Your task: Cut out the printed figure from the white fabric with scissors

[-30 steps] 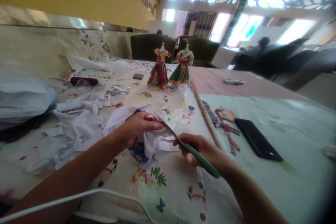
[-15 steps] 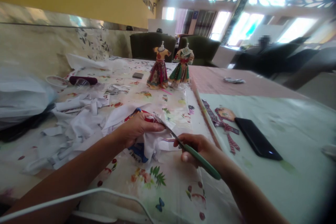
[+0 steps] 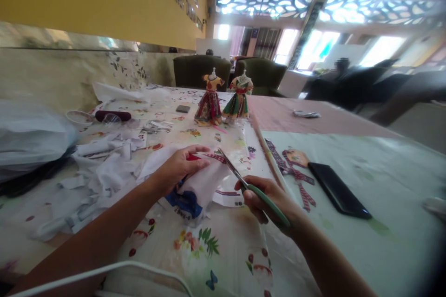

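Observation:
My left hand [image 3: 183, 167] pinches a piece of white printed fabric [image 3: 209, 185] that hangs below the fingers, with a blue print low on it. A red patterned strip [image 3: 216, 158] shows along the fabric's upper edge, right of the fingertips. Green-handled scissors [image 3: 259, 197] are gripped in my right hand [image 3: 268, 199], blades pointing up and left. The blade tips are at the right end of the red strip; whether they touch it I cannot tell. A white piece with dark stripes [image 3: 228, 198] lies under the hanging fabric.
White fabric scraps [image 3: 104, 167] are heaped at left beside a plastic bag [image 3: 31, 139]. Two small dressed dress forms [image 3: 208, 102] stand at the back. A black phone [image 3: 337, 190] and red patterned cut pieces [image 3: 296, 171] lie at right. A white cable [image 3: 114, 267] crosses the front.
The scissors' tips have moved from beside my left fingertips to the right end of the red strip, which now shows. The fabric hangs more spread out. The camera view has tilted up slightly.

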Tool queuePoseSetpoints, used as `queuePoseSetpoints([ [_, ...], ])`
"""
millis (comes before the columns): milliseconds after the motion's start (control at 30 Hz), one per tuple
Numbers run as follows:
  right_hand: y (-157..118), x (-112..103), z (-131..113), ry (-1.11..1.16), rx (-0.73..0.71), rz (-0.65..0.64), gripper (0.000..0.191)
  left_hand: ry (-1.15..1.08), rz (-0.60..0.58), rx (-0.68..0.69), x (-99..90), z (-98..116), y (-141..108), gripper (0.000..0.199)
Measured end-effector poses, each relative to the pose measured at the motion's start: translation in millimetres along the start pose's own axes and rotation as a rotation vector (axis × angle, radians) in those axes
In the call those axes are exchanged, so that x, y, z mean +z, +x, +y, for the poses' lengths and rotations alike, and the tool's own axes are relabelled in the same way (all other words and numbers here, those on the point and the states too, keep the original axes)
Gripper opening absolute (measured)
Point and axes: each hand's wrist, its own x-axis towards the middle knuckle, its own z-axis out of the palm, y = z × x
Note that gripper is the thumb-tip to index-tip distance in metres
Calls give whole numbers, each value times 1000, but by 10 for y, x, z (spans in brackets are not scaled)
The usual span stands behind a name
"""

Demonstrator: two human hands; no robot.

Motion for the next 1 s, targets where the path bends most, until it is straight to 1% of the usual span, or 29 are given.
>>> queuePoseSetpoints([
  [33, -11, -6, -4, 6, -3, 12, 54, 83, 122, 98, -23, 1, 23, 57],
  [100, -25, -18, -9, 25, 5, 39, 55, 242, 401, 352, -33, 17, 37, 53],
  [133, -29, -24, -12, 43, 21, 55, 55, 299, 499, 468, -14, 28, 20, 48],
  [167, -31, -29, -15, 67, 35, 70, 56, 335, 532, 546, 23, 38, -14, 41],
  [200, -34, -33, -20, 93, 45, 83, 56, 353, 491, 567, 76, 42, -62, 31],
  [233, -38, -36, -26, 112, 48, 94, 55, 353, 390, 533, 142, 35, -119, 17],
  [267, -43, -37, -34, 123, 46, 103, 54, 347, 222, 449, 217, 15, -180, 12],
  [300, -51, -38, -42, 127, 38, 109, 52, 325, 33, 324, 297, -19, -237, 18],
  [333, -61, -38, -48, 130, 26, 111, 51, 284, -190, 170, 375, -64, -286, 26],
  [367, -72, -37, -51, 136, 10, 111, 50, 198, -365, 10, 447, -116, -322, 32],
  [400, -82, -36, -51, 148, -8, 112, 49, 86, -458, -138, 511, -171, -342, 38],
  [433, -91, -34, -47, 169, -31, 112, 49, -14, -479, -250, 562, -222, -347, 42],
  [467, -98, -32, -40, 199, -59, 112, 48, -105, -441, -320, 599, -264, -337, 46],
  [533, -107, -26, -21, 269, -113, 102, 48, -276, -283, -388, 631, -312, -284, 47],
  [567, -108, -22, -12, 301, -130, 93, 48, -361, -190, -384, 627, -317, -249, 44],
  [633, -106, -8, -1, 348, -136, 81, 48, -527, -24, -329, 591, -303, -180, 34],
  [700, -102, 13, 0, 363, -126, 85, 48, -662, 100, -246, 540, -275, -126, 25],
  [733, -100, 26, -3, 363, -120, 93, 49, -710, 142, -214, 514, -261, -108, 21],
  [800, -98, 53, -8, 354, -105, 104, 50, -778, 187, -159, 469, -233, -84, 17],
  [933, -89, 94, -4, 333, -99, 109, 49, -844, 227, -3, 410, -173, -62, 9],
  [1000, -81, 110, 8, 317, -107, 101, 49, -852, 250, 36, 390, -140, -53, 8],
])
